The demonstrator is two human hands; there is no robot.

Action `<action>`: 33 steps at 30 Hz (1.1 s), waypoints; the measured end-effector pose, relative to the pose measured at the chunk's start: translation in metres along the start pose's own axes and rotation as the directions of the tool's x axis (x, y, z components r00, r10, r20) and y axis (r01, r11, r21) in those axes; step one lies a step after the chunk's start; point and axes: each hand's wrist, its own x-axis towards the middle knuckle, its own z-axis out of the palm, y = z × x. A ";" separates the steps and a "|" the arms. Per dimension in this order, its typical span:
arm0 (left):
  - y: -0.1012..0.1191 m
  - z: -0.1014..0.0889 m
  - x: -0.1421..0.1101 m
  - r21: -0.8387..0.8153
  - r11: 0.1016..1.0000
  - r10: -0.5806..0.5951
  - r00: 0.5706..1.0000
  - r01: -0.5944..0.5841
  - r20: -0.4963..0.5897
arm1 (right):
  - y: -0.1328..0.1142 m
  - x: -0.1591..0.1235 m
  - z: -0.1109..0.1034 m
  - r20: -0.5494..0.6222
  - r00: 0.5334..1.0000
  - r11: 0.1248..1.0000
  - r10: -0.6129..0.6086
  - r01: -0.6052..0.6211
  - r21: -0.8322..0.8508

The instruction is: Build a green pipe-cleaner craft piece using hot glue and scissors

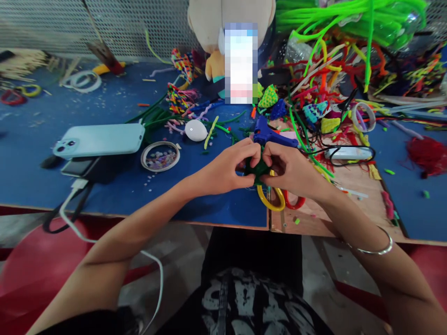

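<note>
Centrally, a seated person's two bare hands met at the near part of a cluttered blue worktop (pixel 223 204), seen from above. The left hand (pixel 240 165) and the right hand (pixel 288 167) curled towards each other, thumbs and fingertips pinching a small, dark green, fuzzy piece (pixel 257 171) between them. That piece sat in front of the person's body, largely covered by the fingers, so its full shape could not be made out.

Just beyond the hands lay a blue glue gun (pixel 274 135). Just below them, nearer the body, showed a yellow handle loop (pixel 273 208), with a red loop (pixel 295 206) beside it.

As for progress, the green piece appeared to be in the midst of hand shaping; how much was left could not be judged, since its details were hidden. Farther back, a yellow-green cone (pixel 268 97) and a multicoloured textured piece (pixel 177 98) looked more fully formed, while a bundle of bright green stems (pixel 349 23) at the back right seemed to be unworked material.

To the left, a pale blue phone (pixel 101 139) lay near a round dish of small sequin-like bits (pixel 160 157), and a white egg-shaped object (pixel 196 130) rested between dish and hands.
</note>
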 end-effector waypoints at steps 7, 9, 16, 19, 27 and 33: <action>0.015 0.003 -0.013 0.034 0.999 0.033 0.999 -0.033 -0.016 | -0.010 -0.014 0.005 -0.013 0.998 0.996 -0.060 0.059 -0.073; 0.016 0.007 -0.021 0.035 0.998 0.048 0.999 -0.048 -0.011 | -0.012 -0.021 0.010 -0.020 0.995 0.990 -0.097 0.095 -0.105; 0.012 0.020 -0.047 0.119 0.988 0.104 0.994 -0.100 -0.034 | -0.013 -0.039 0.030 -0.020 0.982 0.972 -0.187 0.182 -0.146; 0.008 0.024 -0.055 0.133 0.986 0.112 0.992 -0.104 -0.055 | -0.011 -0.042 0.038 -0.013 0.975 0.965 -0.224 0.220 -0.143; -0.003 0.035 -0.069 0.196 0.969 0.177 0.977 -0.152 -0.120 | -0.005 -0.046 0.050 0.008 0.944 0.923 -0.331 0.325 -0.204; -0.001 0.037 -0.071 0.243 0.949 0.242 0.960 -0.203 -0.142 | -0.001 -0.049 0.055 0.023 0.932 0.898 -0.362 0.355 -0.261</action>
